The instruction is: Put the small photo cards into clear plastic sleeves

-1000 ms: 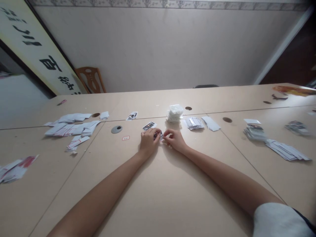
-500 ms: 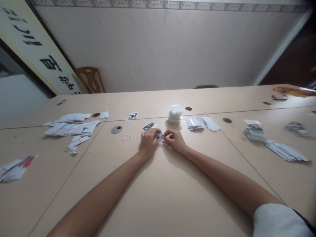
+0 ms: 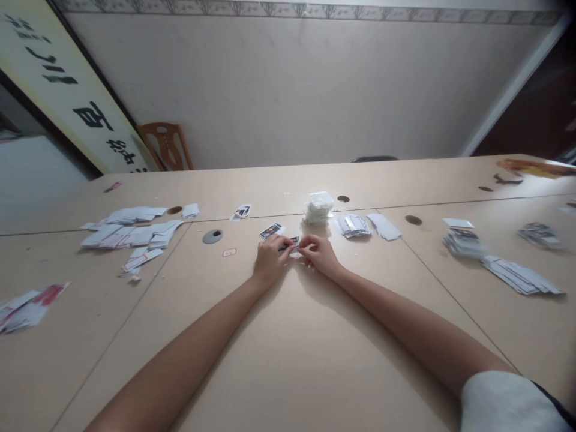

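My left hand [image 3: 269, 261] and my right hand [image 3: 320, 255] meet at the middle of the beige table [image 3: 288, 354], both resting on it. Between their pinched fingertips is a small dark printed card [image 3: 292, 242], held by both hands. Just beyond the left hand another printed card [image 3: 272, 230] lies flat. A stack of clear white sleeves or cases [image 3: 319, 207] stands a little behind the right hand.
Loose white cards [image 3: 130, 234] spread across the left side, with more at the far left edge [image 3: 27, 307]. Small piles [image 3: 360, 225] lie right of the stack, and card stacks [image 3: 495, 255] sit further right. A grey cable grommet [image 3: 213, 236] and a wooden chair [image 3: 165, 146] lie beyond.
The small card between my fingertips has turned slightly, from showing a pale face to showing its dark face. Both hands have stayed in place.
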Demonstrator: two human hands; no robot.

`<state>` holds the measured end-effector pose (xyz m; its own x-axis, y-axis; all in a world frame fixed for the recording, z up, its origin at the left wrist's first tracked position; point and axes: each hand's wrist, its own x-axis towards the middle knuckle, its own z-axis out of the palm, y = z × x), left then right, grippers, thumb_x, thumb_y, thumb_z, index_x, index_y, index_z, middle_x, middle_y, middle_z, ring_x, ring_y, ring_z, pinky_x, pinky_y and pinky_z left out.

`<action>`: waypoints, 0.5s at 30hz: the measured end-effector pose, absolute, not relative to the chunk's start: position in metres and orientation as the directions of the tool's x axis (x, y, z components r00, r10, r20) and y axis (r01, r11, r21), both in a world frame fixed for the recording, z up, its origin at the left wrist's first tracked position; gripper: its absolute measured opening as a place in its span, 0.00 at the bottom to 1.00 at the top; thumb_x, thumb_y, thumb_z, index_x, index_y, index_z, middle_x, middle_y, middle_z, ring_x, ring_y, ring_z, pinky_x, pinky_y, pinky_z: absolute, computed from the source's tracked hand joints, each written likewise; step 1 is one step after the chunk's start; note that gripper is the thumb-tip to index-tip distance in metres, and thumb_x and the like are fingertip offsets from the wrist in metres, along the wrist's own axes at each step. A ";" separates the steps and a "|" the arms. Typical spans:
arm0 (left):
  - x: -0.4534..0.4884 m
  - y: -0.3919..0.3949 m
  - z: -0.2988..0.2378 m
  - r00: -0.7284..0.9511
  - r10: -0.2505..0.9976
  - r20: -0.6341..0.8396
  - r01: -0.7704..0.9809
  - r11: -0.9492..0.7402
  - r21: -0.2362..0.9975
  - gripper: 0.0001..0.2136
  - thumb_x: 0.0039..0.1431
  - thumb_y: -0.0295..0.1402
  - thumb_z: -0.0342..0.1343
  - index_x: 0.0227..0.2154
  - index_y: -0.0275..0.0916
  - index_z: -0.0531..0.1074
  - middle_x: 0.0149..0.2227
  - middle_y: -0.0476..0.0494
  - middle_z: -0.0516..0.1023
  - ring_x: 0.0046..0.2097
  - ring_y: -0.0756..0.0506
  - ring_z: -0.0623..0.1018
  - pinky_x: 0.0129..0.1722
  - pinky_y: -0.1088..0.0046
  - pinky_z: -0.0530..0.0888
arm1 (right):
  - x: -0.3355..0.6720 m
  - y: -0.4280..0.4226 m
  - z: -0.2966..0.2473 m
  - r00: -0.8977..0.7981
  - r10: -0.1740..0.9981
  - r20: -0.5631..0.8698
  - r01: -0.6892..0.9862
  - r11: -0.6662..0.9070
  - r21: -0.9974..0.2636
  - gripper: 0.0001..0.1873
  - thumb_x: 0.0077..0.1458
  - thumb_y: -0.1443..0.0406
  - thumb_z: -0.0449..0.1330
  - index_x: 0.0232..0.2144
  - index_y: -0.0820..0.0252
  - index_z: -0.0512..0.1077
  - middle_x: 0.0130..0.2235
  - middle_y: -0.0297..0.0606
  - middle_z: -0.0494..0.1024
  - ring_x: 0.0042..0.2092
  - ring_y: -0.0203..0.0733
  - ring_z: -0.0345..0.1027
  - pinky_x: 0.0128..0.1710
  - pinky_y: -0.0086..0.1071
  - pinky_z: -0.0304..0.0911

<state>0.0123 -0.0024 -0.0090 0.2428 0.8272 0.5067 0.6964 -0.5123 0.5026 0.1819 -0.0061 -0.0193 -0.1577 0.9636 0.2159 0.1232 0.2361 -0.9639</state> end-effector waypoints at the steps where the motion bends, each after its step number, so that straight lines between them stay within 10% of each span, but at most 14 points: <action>1: 0.012 -0.002 -0.009 0.241 0.830 0.503 0.701 -0.507 0.501 0.03 0.59 0.32 0.56 0.32 0.40 0.74 0.37 0.45 0.78 0.43 0.44 0.75 0.45 0.67 0.67 | 0.182 -0.006 -0.019 -0.168 0.962 0.216 0.124 0.238 -0.963 0.09 0.48 0.60 0.62 0.28 0.61 0.69 0.29 0.34 0.74 0.20 0.33 0.67 0.15 0.24 0.57; 15: 0.014 -0.003 -0.007 0.255 0.834 0.489 0.699 -0.509 0.502 0.05 0.58 0.29 0.54 0.32 0.39 0.74 0.35 0.46 0.80 0.38 0.45 0.78 0.42 0.69 0.70 | 0.182 -0.004 -0.020 -0.127 0.974 0.189 0.131 0.205 -0.970 0.13 0.50 0.56 0.63 0.28 0.61 0.69 0.25 0.34 0.75 0.19 0.34 0.68 0.15 0.25 0.60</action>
